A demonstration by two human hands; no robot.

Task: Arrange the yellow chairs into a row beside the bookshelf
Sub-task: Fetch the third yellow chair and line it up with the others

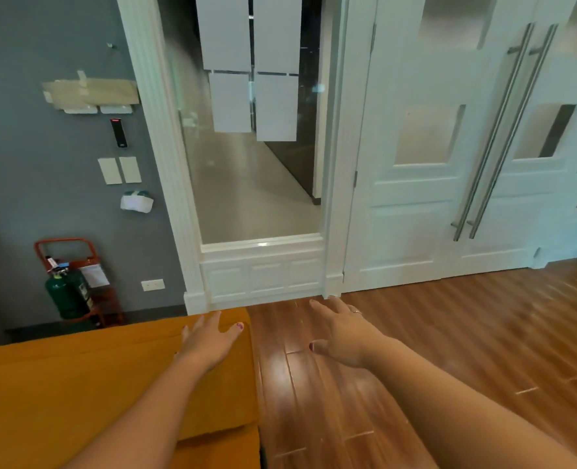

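Your left grip (209, 343) is spread open, holding nothing, over the far right corner of the yellow chair (77, 384), which fills the lower left before the grey wall (26, 164), while your right grip (341, 336) hangs equally open above the wooden floor (449, 333) just beside it.

One yellow chair (111, 384), below the left hand (209, 343); two hands, counting the right hand (341, 336). One green extinguisher (65, 294) beyond the left hand, two long door handles (495, 130) beyond the right hand.
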